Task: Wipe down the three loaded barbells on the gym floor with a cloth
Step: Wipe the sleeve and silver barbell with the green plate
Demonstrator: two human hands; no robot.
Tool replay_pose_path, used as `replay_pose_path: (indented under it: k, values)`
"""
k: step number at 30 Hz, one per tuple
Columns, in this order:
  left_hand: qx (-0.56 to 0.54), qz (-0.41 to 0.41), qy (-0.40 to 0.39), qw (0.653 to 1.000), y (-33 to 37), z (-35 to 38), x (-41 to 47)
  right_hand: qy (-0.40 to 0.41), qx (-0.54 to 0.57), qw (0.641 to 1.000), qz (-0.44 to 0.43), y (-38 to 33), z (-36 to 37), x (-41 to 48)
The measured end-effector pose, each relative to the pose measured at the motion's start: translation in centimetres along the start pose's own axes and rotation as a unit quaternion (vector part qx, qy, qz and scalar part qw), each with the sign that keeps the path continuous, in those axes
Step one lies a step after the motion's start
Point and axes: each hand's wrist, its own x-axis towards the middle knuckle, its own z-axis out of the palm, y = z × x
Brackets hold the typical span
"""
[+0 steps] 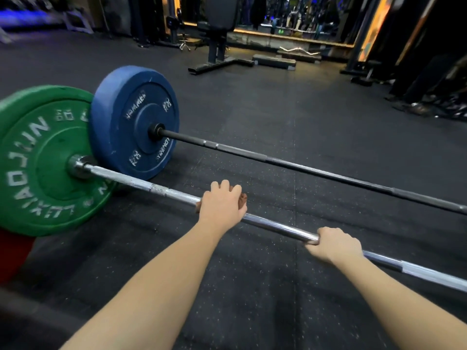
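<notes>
Gym floor (278, 109): lay dark and speckled beneath the chrome bar (278, 227), bearing it.
Green plate (38, 160): stood upright on the chrome bar's left end, seemingly touching the blue plate behind it.
Blue plate (134, 122): stood just beyond the chrome bar's left end, loaded on the black bar.
Chrome bar: ran from the green plate down toward the lower right. Judged to be the barbell under the wipe, so the task looked to be mid-way through one bar of three.
Black bar (303, 168): lay beyond the chrome bar, roughly alongside it, with no hand on it. Could not be told whether already wiped.
Red plate (12, 253): showed only as a corner nearer than the chrome bar's left end. Judged likely part of the third barbell.
Left hand (222, 205): clamped over the chrome bar, left of its middle, fingers curled round cloth and shaft together.
Right hand (336, 245): closed round the chrome bar's bare shaft, right of the left hand and apart from it. Judged to be steadying against roll.
Cloth (243, 199): brown, wrapped on the chrome bar under the left hand, edges peeking out either side. Next move judged to call for a firm slide along the shaft with the squeeze kept on, and the steadying grip shifted clear if heading right.
</notes>
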Motion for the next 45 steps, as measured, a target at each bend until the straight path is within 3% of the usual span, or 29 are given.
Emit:
replay_pose_path:
  k: [6,9,13,23,33,45]
  values:
    - [-0.001,0.029,0.009,1.0,-1.0,0.1,0.1,0.021,0.054,0.988,-0.141,-8.8,-3.1,0.7]
    - [0.005,0.032,0.025,0.999,-2.1,0.7,0.3,0.009,0.03,0.982,-0.184,-13.9,-3.5,1.3]
    - [-0.003,0.0,0.082,0.997,-5.2,2.2,1.0,-0.014,0.046,0.988,-0.148,-15.8,-2.6,2.5]
    - [0.025,-0.037,0.098,0.994,-4.7,2.6,1.9,0.099,0.012,0.985,-0.14,-16.2,-0.8,2.0]
    - [-0.033,0.052,0.177,0.982,-4.0,3.5,0.8,0.111,0.017,0.983,-0.146,-16.0,-0.6,1.7]
    - [0.02,0.019,0.165,0.986,-2.7,3.0,0.5,0.118,0.018,0.982,-0.148,-15.9,-0.3,1.8]
